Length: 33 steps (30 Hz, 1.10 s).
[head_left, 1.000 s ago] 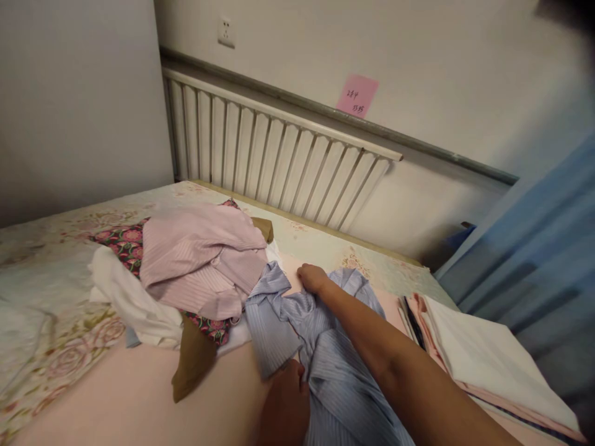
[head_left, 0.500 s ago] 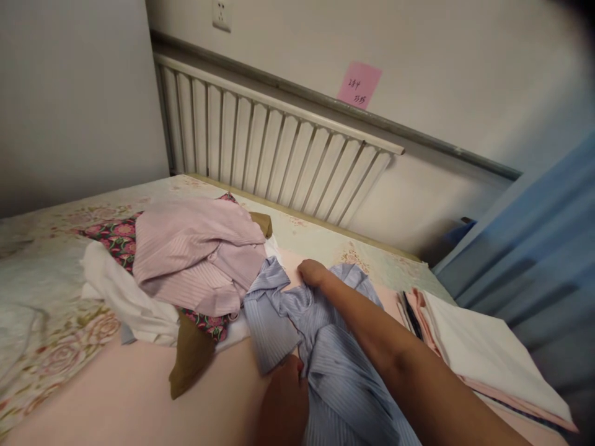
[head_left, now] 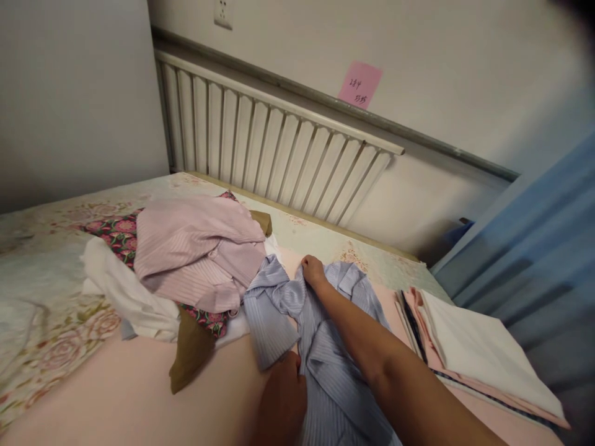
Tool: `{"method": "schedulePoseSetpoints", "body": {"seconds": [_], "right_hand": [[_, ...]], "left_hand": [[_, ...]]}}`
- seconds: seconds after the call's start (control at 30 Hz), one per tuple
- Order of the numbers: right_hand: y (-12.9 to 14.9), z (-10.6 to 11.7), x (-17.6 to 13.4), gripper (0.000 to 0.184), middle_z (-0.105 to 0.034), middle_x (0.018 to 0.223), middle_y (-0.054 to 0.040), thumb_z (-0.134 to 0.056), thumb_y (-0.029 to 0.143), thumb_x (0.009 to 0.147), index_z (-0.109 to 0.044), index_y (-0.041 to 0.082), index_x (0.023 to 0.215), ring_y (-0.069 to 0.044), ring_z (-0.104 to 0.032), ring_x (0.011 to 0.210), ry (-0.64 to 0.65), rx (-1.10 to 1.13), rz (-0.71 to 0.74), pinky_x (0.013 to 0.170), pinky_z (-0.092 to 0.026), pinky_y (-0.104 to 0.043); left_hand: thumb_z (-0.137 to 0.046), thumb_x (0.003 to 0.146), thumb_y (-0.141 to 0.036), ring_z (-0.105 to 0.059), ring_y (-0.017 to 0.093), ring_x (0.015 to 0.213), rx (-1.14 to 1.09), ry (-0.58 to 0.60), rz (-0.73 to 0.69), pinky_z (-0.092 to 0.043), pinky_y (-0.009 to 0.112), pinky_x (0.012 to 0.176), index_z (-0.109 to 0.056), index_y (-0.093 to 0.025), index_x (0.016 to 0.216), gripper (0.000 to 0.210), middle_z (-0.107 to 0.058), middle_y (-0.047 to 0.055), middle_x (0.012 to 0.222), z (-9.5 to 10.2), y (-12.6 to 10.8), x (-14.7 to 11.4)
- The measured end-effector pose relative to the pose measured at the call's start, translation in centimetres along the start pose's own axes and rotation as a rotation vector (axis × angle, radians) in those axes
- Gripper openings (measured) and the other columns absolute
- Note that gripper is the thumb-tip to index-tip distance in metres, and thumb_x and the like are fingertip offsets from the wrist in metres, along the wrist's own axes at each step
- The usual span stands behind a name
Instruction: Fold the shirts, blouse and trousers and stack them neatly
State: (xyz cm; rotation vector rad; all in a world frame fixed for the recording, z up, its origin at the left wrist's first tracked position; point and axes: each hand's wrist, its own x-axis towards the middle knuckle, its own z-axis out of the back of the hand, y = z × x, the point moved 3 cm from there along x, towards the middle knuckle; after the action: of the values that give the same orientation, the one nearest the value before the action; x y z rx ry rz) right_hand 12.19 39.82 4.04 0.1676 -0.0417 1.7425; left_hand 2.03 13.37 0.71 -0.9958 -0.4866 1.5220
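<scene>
Pinched now by left hand (head_left: 282, 396) and right hand (head_left: 313, 270), the blue garment (head_left: 325, 371) lies crumpled; 1 stack (head_left: 488, 347) is folded, the heap (head_left: 195, 238) left unfolded.

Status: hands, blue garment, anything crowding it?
Left hand and right hand gripping blue garment. Garment rumpled. Pink garment close by at left; folded stack apart at right.

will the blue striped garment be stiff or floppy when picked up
The blue striped garment will probably hang floppy, since it lies in soft folds. It looks thin, so likely light for its size. Its bunched parts might unfold.
</scene>
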Motion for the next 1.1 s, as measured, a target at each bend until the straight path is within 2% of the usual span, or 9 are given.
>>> {"method": "schedulePoseSetpoints", "body": {"seconds": [0.3, 0.47, 0.63, 0.73, 0.9, 0.97, 1.1], "right_hand": [[1.1, 2.1, -1.1, 0.042, -0.061, 0.126, -0.0085, -0.04, 0.009, 0.087, -0.057, 0.015, 0.125, -0.015, -0.054, 0.115, 0.043, 0.035, 0.181, 0.098, -0.035, -0.021], [2.4, 2.2, -2.0, 0.029, -0.069, 0.11, -0.0032, -0.054, 0.016, 0.081, -0.068, 0.023, 0.106, -0.016, -0.06, 0.103, 0.199, 0.002, 0.31, 0.086, -0.041, -0.02], [2.8, 1.4, -2.9, 0.02, -0.073, 0.088, -0.0052, -0.06, 0.008, 0.069, -0.071, 0.02, 0.08, -0.019, -0.064, 0.087, 0.309, -0.046, 0.303, 0.073, -0.042, -0.023], [2.8, 1.4, -3.4, 0.017, -0.072, 0.09, -0.0071, -0.056, 0.009, 0.074, -0.07, 0.018, 0.081, -0.018, -0.063, 0.089, 0.265, 0.006, 0.286, 0.075, -0.041, -0.022], [3.0, 1.5, -4.0, 0.026, -0.069, 0.1, -0.007, -0.042, 0.011, 0.086, -0.065, 0.015, 0.097, -0.014, -0.06, 0.092, 0.136, 0.175, 0.233, 0.08, -0.041, -0.021], [2.8, 1.5, -4.5, 0.028, -0.07, 0.102, -0.0047, -0.042, 0.011, 0.087, -0.064, 0.016, 0.103, -0.013, -0.061, 0.092, 0.12, 0.242, 0.211, 0.08, -0.043, -0.02], [1.9, 2.6, -6.1, 0.037, -0.064, 0.122, -0.0047, -0.046, 0.013, 0.087, -0.057, 0.02, 0.122, -0.014, -0.061, 0.104, 0.077, 0.339, 0.16, 0.088, -0.045, -0.022]], "left_hand": [[-0.045, 0.081, -0.01, -0.058, 0.016, 0.09, -0.013, 0.009, 0.012, -0.035, 0.024, 0.075, -0.058, -0.017, 0.096, 0.021, -0.065, 0.007, 0.097, 0.0, 0.0, 0.1], [-0.044, 0.081, -0.01, -0.058, 0.016, 0.09, 0.0, 0.005, -0.005, -0.035, 0.026, 0.074, -0.058, -0.016, 0.098, 0.022, -0.066, 0.008, 0.097, 0.1, 0.0, 0.1], [-0.045, 0.081, -0.01, -0.059, 0.016, 0.093, 0.002, 0.012, -0.002, -0.035, 0.025, 0.078, -0.058, -0.017, 0.098, 0.022, -0.065, 0.006, 0.098, -0.1, 0.1, 0.3], [-0.046, 0.081, -0.01, -0.058, 0.015, 0.096, 0.001, 0.018, 0.006, -0.036, 0.024, 0.08, -0.057, -0.018, 0.098, 0.022, -0.065, 0.006, 0.099, -0.1, 0.2, 0.4], [-0.046, 0.081, -0.01, -0.058, 0.015, 0.095, 0.006, 0.011, -0.016, -0.037, 0.023, 0.081, -0.056, -0.019, 0.096, 0.02, -0.065, 0.005, 0.099, -0.1, 0.2, 0.4], [-0.045, 0.081, -0.011, -0.059, 0.015, 0.093, 0.018, 0.008, -0.027, -0.037, 0.023, 0.078, -0.056, -0.018, 0.096, 0.02, -0.065, 0.005, 0.096, -0.2, 0.2, 0.5], [-0.046, 0.08, -0.012, -0.059, 0.016, 0.088, 0.033, -0.015, -0.044, -0.037, 0.024, 0.073, -0.057, -0.017, 0.096, 0.02, -0.065, 0.006, 0.093, -0.3, 0.3, 0.7]]}}
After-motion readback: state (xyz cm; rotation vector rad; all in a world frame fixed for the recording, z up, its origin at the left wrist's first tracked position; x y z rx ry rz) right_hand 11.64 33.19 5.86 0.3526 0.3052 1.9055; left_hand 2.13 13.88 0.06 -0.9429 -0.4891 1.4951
